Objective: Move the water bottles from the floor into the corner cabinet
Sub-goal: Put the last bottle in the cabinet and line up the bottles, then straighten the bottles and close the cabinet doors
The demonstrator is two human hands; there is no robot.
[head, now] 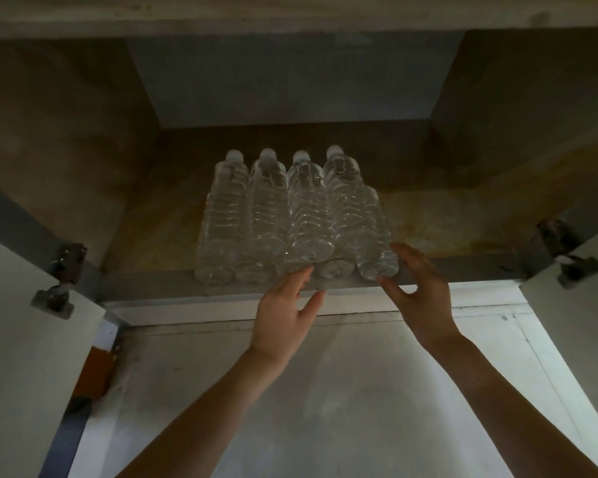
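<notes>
Several clear plastic water bottles [270, 215] lie side by side on the cabinet shelf [463, 232], caps pointing to the back, some stacked on others. My left hand [287, 319] reaches up with straight fingers, its fingertips touching the base of a middle bottle [308, 236]. My right hand [418, 291] is spread beside the base of the rightmost bottle [373, 236], fingers relaxed, touching or almost touching it; neither hand grips anything.
The cabinet is open, with both doors swung out: left door [21, 339] and right door [587, 305], metal hinges [63, 267] at each side. A pale wall [325, 391] runs below the shelf. An orange fitting [95, 374] sits at lower left.
</notes>
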